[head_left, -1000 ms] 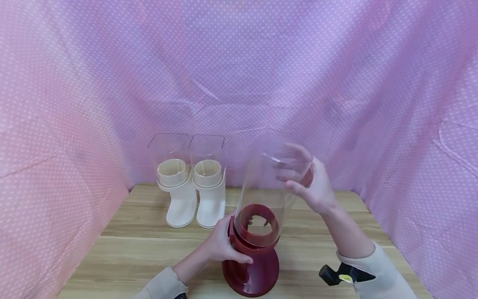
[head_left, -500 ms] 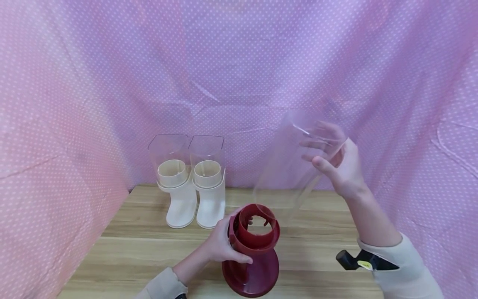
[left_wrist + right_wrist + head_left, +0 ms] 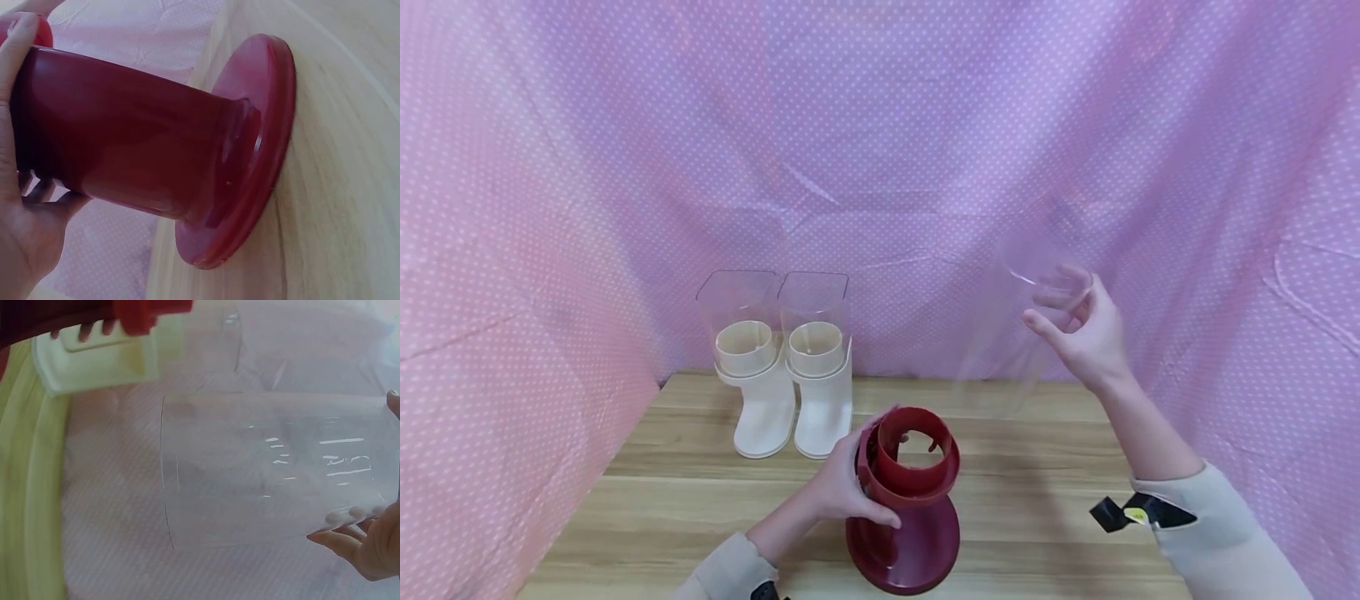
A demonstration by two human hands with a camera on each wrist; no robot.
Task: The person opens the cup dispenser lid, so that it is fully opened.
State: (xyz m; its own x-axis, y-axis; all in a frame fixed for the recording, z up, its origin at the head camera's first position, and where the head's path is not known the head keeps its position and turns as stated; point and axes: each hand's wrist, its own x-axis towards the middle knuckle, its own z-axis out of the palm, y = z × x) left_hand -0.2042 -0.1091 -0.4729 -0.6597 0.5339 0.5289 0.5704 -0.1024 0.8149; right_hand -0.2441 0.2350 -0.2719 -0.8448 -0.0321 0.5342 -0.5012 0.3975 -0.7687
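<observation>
Clear cylinder (image 3: 1015,333) pinched in right hand (image 3: 1086,333) at 2 o'clock — best kept upright, lowered gently. Left hand (image 3: 842,487) wrapped round red base (image 3: 910,508) on bench (image 3: 685,500) — steady.

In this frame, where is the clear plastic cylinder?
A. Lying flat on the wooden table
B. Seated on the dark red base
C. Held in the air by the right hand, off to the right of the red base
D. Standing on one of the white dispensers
C: the right hand grips the clear cylinder near its top, lifted clear of the red base, which the left hand holds on the table.
</observation>
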